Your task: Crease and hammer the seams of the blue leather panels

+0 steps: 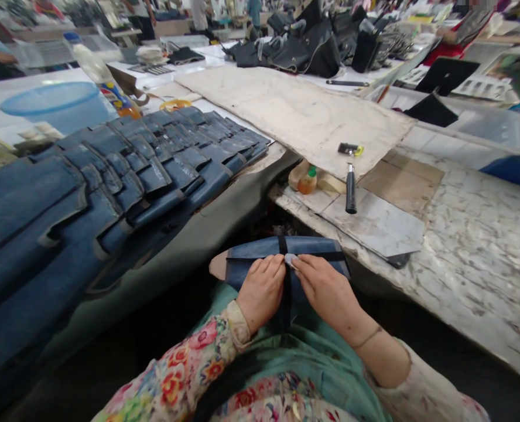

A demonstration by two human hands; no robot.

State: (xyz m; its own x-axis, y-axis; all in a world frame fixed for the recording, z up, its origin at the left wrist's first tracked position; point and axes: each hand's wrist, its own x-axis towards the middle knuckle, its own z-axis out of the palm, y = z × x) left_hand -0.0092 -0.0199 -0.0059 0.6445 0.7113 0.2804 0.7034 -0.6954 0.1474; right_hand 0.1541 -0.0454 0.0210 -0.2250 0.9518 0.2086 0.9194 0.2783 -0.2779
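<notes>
A blue leather-like piece [253, 249] with dark strips crossing on it rests across my lap, over a form whose pale rounded end [218, 266] sticks out at the left. My left hand [263, 290] grips the near side of the piece, fingers bent and together beside the upright strip. In my right hand [328, 287], closed fingertips hold a small whitish thing [290, 259] against the place where the strips cross. Its kind is not clear. Both thumbs are largely hidden.
Overlapping blue leather pieces [150, 158] cover the left bench. A hammer [351, 190] and a small orange bottle [307, 181] lie near the right bench's edge. Beyond are a blue basin [58, 99], a drink bottle [104, 79], a plastic crate [483, 129] and black bags [304, 47].
</notes>
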